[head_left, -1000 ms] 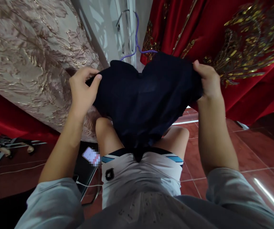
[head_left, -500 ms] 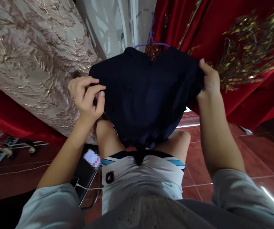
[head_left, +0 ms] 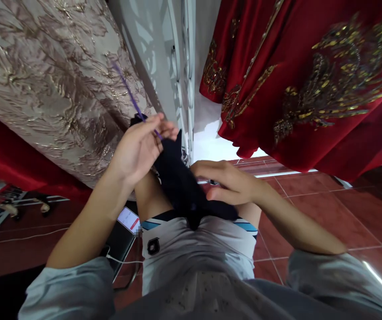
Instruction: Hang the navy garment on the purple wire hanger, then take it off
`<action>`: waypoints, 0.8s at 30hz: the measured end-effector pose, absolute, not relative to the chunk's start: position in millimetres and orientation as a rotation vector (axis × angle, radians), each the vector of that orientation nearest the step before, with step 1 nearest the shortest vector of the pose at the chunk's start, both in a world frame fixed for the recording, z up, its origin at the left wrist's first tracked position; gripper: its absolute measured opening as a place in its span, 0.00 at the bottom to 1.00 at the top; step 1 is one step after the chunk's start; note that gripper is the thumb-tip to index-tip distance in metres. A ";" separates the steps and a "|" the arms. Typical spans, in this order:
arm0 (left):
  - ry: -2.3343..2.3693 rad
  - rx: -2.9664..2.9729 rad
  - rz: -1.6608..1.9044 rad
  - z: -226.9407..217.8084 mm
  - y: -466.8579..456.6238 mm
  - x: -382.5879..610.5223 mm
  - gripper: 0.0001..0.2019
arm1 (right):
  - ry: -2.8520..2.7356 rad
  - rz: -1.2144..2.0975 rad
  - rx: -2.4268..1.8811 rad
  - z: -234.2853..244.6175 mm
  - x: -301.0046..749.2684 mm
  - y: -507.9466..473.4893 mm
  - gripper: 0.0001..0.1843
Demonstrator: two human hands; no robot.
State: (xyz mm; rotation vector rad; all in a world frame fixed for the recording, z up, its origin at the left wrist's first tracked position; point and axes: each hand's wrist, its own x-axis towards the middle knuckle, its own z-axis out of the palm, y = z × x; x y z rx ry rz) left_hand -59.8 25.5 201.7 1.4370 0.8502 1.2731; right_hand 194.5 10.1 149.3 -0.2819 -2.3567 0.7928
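A dark navy garment (head_left: 181, 182) hangs bunched and narrow over my lap, its lower end lying across my thighs. My left hand (head_left: 142, 144) is at the garment's upper end with fingers curled round a thin purple hanger (head_left: 129, 91), which slants up to the left. Part of the hanger shows between the fingers. My right hand (head_left: 229, 180) lies against the garment's right side, fingers stretched out and thumb apart. Its fingertips are partly lost against the dark cloth.
Pale embossed fabric (head_left: 61, 89) hangs at the left. Red cloth with gold sequins (head_left: 331, 84) hangs at the right. A lit phone (head_left: 129, 220) lies on a black surface (head_left: 122, 253) by my left thigh, near a white cable (head_left: 124, 262). Red tiles (head_left: 327, 213) cover the floor.
The garment was spread wide and is now turned and bunched narrow. The hanger has tilted to the left, into my left hand. My right hand has let go of the garment's edge and moved inward and down.
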 end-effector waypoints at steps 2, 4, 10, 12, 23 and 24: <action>0.872 1.315 1.058 200.4 14.6 -66.8 0.04 | -2.369 0.824 -0.315 143.2 190.2 19.6 0.24; 0.911 1.269 0.807 193.8 4.4 -78.7 0.03 | -2.222 0.720 -0.497 134.3 192.5 40.0 0.21; 1.118 1.619 0.460 199.0 -5.2 -120.5 0.11 | -2.119 0.671 -0.671 93.4 207.6 103.8 0.33; 1.183 1.813 0.538 209.7 6.0 -132.1 0.15 | -2.062 0.840 -0.698 84.7 210.2 113.5 0.24; 1.401 2.522 1.809 236.8 117.2 -114.6 0.09 | -1.203 0.910 -0.736 173.6 233.3 174.4 0.23; 1.314 2.605 1.928 236.5 108.3 -106.1 0.10 | -1.187 0.874 -0.727 177.7 238.2 174.2 0.22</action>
